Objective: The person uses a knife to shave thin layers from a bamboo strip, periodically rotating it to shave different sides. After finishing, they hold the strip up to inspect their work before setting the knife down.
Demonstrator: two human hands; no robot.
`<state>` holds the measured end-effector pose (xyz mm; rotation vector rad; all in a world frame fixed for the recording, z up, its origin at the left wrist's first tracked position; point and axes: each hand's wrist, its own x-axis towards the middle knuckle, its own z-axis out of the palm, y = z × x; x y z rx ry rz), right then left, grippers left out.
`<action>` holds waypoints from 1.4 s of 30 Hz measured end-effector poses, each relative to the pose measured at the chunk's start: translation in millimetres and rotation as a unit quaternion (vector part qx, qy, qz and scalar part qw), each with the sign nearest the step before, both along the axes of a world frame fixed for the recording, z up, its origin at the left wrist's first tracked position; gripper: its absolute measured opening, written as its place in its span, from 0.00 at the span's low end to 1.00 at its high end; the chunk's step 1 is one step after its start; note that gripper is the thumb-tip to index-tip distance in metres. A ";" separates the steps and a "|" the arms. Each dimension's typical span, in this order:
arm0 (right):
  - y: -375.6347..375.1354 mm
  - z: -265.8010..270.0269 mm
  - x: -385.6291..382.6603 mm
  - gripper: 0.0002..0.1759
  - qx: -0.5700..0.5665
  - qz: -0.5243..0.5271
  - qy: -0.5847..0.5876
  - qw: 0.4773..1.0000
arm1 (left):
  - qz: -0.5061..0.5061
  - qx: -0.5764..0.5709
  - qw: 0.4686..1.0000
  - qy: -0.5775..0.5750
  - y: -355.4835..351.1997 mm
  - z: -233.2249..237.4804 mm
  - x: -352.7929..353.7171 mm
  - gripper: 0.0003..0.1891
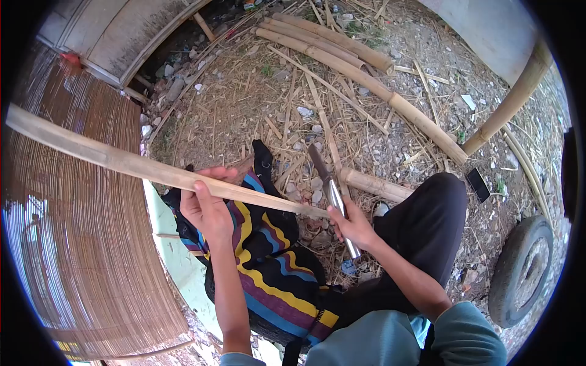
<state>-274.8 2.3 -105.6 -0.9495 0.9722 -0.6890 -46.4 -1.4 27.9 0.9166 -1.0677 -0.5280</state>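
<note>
A long split bamboo strip point(131, 163) runs slantwise from the far left to the middle. My left hand point(209, 210) is closed around it, thumb on top. In my right hand point(355, 227) is a knife point(334, 198) with a shiny metal handle and a dark blade pointing away from me. The near end of the strip reaches my right fingers and the knife handle. Under the strip, a striped cloth point(274, 274) in black, yellow, purple and blue lies over my lap. A dark brown piece point(243, 166) shows just beyond my left fingers.
Thick bamboo poles point(366, 79) lie on ground littered with strips and stones. A short bamboo pole point(375, 185) is beside my knee. At right are a phone point(478, 185), a tire point(522, 271) and a slanted bamboo post point(510, 104). A slatted bamboo blind point(91, 244) stands at left.
</note>
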 end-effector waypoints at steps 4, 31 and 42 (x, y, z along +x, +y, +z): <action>54.0 -8.4 20.8 0.22 -0.026 0.050 -0.079 0.995 | 0.015 -0.016 0.997 0.072 -0.4 1.9 8.3 0.18; 83.5 -18.4 43.2 0.17 -0.173 0.079 0.235 0.953 | 0.040 -0.030 0.992 0.115 12.7 5.8 6.9 0.24; 83.7 -39.9 40.6 0.18 -0.170 0.065 0.183 0.966 | 0.091 0.002 0.983 0.160 15.5 6.3 17.6 0.24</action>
